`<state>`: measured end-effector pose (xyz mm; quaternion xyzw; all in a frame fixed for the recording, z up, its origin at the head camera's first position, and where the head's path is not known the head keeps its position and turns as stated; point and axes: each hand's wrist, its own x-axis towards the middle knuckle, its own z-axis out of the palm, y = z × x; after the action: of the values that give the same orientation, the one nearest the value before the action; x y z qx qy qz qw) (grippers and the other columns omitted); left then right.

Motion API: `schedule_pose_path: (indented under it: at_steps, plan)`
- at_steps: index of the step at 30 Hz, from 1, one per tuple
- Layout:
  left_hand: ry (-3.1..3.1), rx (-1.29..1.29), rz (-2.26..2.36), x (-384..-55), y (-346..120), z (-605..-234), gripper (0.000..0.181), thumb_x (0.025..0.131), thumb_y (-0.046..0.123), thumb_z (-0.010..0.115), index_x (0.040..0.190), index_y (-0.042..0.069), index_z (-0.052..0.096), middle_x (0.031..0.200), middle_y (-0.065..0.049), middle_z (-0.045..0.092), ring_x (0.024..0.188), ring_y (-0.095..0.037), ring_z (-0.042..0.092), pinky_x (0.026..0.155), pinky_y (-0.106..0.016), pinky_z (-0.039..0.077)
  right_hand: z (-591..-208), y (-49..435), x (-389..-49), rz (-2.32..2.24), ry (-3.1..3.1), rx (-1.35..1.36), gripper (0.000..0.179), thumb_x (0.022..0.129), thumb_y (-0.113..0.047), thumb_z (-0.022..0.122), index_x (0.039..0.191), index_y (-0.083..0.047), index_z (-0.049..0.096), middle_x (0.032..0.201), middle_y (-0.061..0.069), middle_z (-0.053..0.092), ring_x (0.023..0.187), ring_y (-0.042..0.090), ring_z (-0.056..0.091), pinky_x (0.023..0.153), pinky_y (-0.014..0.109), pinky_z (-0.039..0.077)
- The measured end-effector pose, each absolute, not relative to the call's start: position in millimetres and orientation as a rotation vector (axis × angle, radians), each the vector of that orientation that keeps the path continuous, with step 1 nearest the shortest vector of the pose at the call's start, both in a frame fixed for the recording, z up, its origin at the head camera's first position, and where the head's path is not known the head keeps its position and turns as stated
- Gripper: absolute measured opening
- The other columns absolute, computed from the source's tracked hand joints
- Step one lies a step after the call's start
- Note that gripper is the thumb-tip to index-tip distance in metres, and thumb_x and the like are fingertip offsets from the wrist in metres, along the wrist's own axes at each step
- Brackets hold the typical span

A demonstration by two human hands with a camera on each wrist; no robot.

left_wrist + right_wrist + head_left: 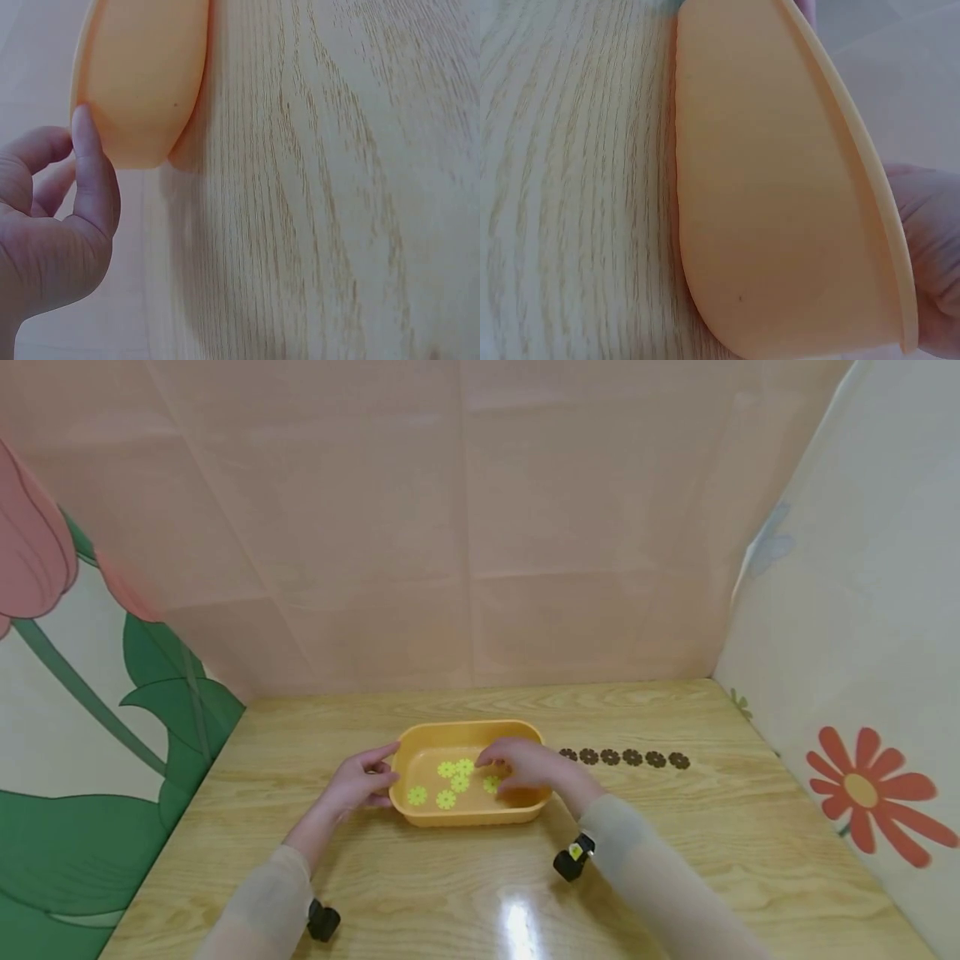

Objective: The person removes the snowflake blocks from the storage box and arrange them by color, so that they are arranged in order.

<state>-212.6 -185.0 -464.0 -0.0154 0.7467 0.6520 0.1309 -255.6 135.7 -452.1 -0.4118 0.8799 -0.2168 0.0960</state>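
Up rose the wall [465, 527], the biggest thing in play, well beyond the left hand [363, 781] and the right hand [528, 762]; and beneath both spread the surface [420, 885], pale and wood-grained! Then the tub [472, 818], upright and right between the hands. The left hand had the end on its own side, thumb and fingers at the rim, in what looked like a light steadying pinch. And the right hand? Over the opposite end and down inside, fingers loosely bent, thumb parted from the fingertips, nothing showing in its grasp; from the right wrist, the tub's wall blocked those tips. Out to the right of the right hand ran the brown flowers [632, 757], six in sight, in a neat line; any more behind that hand could not be seen. Then the yellow flowers [460, 783], six in view, one right beneath the right hand, the rest between the two hands, a few bunched together! The score, as it looked: the brown line laid out and apparently done, the yellow flowers in view all in the tub, so their turn seemed left to play, with the right hand just in among them.
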Motion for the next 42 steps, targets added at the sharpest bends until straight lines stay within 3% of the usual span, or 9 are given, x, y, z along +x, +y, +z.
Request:
schedule_pose_path:
  at_steps: [14, 29, 42]
  plan:
    - [2.171, -0.055, 1.878, -214.8, -186.3, -465.9, 0.059, 0.092, -0.004, 0.065, 0.148, 0.005, 0.046, 0.096, -0.010, 0.048, 0.072, -0.016, 0.055, 0.060, -0.029, 0.062, -472.9, 117.0, -259.5, -0.584, 2.658, -1.176, 0.029, 0.080, -0.008, 0.082, 0.106, -0.011, 0.071, 0.100, -0.001, 0.057, 0.093, 0.017, 0.057, 0.084, 0.031, 0.053]
    - [2.160, -0.055, 1.892, -214.4, -186.2, -466.4, 0.060, 0.091, -0.004, 0.065, 0.147, 0.007, 0.047, 0.094, -0.009, 0.048, 0.071, -0.016, 0.055, 0.060, -0.030, 0.062, -479.0, 113.3, -258.9, -0.667, 2.674, -1.106, 0.022, 0.079, -0.008, 0.084, 0.095, -0.010, 0.069, 0.095, 0.000, 0.057, 0.087, 0.015, 0.057, 0.078, 0.026, 0.053]
    - [2.167, -0.057, 1.891, -215.8, -186.7, -468.8, 0.059, 0.092, -0.004, 0.065, 0.147, 0.007, 0.047, 0.095, -0.010, 0.048, 0.073, -0.016, 0.055, 0.061, -0.031, 0.062, -479.9, 110.7, -259.1, -0.720, 2.646, -1.142, 0.026, 0.079, -0.006, 0.083, 0.096, -0.012, 0.064, 0.091, -0.002, 0.059, 0.085, 0.013, 0.054, 0.077, 0.027, 0.052]
